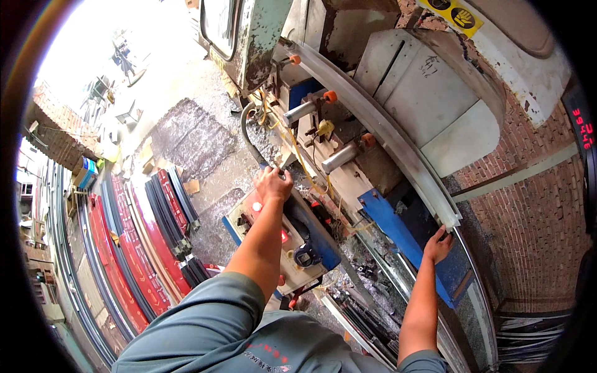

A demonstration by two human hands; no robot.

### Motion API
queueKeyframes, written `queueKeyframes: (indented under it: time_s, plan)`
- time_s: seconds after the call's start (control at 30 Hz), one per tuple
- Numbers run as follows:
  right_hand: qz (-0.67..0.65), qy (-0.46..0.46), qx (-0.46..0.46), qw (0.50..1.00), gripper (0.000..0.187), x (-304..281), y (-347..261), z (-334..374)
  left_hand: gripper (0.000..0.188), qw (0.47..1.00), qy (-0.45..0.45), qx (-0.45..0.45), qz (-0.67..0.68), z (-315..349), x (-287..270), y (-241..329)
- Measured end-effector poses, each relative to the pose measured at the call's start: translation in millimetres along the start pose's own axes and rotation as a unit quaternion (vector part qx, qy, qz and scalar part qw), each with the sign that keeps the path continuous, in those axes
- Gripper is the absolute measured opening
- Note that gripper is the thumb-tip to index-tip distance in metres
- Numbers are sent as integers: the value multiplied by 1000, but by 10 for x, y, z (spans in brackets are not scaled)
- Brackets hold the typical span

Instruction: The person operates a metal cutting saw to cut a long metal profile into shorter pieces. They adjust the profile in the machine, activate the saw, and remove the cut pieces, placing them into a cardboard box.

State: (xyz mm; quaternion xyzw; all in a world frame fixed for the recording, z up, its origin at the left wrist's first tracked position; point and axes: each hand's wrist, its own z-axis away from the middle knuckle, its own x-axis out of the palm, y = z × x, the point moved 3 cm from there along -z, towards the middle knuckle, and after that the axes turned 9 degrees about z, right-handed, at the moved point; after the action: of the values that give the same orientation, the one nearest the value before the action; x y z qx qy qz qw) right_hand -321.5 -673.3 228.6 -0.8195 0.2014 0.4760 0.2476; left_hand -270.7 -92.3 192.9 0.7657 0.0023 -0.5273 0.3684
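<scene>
My left hand (272, 184) rests closed on the far edge of a cream control box (264, 233) with red buttons and a round black knob. Off to the right, my right hand (438, 244) touches the near end of a long pale metal profile (398, 146), fingers spread under its cut end. The profile lies along the bed of a cutting machine, held by pneumatic clamps with orange caps (330, 97). A large grey saw guard (435, 93) sits behind the profile.
Bundles of red, black and grey profiles (134, 248) lie on the floor to the left. A blue bracket (404, 236) and metal chips lie below the machine bed. Brick paving (535, 217) is on the right.
</scene>
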Motion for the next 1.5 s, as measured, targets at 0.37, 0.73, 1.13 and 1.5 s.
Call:
queueKeyframes:
  time_s: [0.37, 0.73, 1.13, 1.5]
  plan:
    - [-15, 14, -8, 1000, 79, 59, 30, -34, 36, 1000, -20, -8, 4, -6, -4, 39]
    - [-29, -28, 0, 999, 81, 18, -4, -17, 37, 999, -30, 1, -34, -26, 92, -46]
    - [-17, -42, 11, 999, 84, 83, 24, -34, 44, 999, -44, -17, -15, -15, 52, -12]
    - [-5, 37, -17, 999, 75, 140, 78, -57, 44, 999, -41, -13, -10, -15, 65, 5]
